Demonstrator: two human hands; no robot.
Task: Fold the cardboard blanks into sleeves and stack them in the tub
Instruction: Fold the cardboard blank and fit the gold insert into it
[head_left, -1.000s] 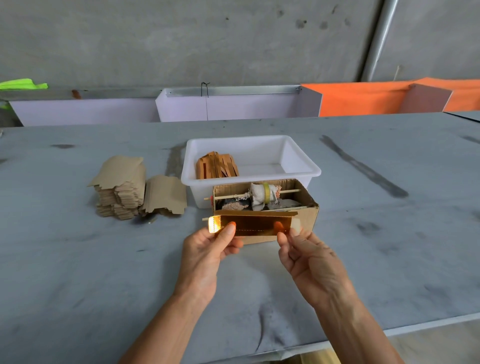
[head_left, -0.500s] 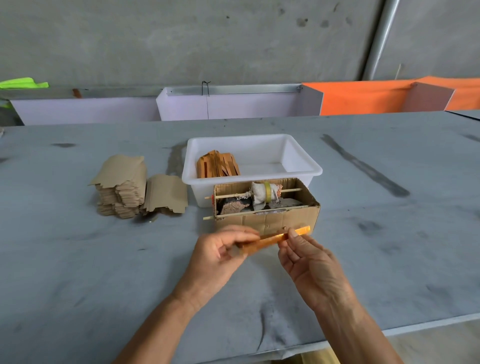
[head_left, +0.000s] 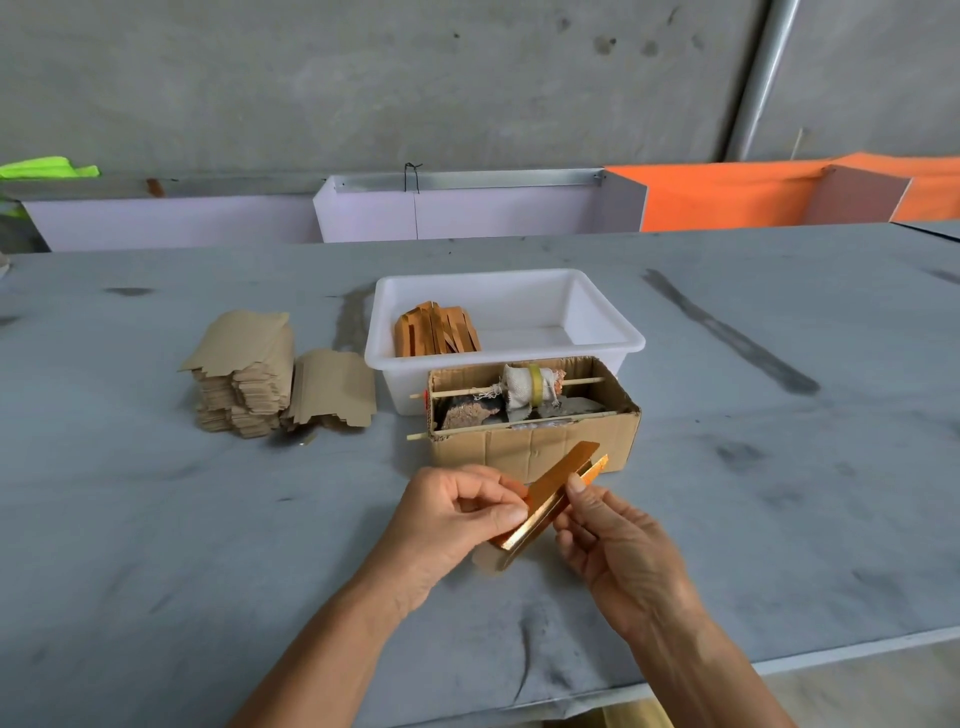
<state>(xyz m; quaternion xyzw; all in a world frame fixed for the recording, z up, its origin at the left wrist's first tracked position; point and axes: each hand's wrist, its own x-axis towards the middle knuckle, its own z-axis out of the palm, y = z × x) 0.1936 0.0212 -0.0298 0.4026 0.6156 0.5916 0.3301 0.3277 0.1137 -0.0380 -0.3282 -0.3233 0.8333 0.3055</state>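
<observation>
Left hand (head_left: 457, 512): pinches the gold cardboard blank (head_left: 550, 499).
Right hand (head_left: 618, 545): pinches it too.
Technique: press creases squarely, flaps aligned.

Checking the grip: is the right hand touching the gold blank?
Touching. The head view shows the right hand with a fingertip on the gold blank; the left hand pinches its other side.
</observation>
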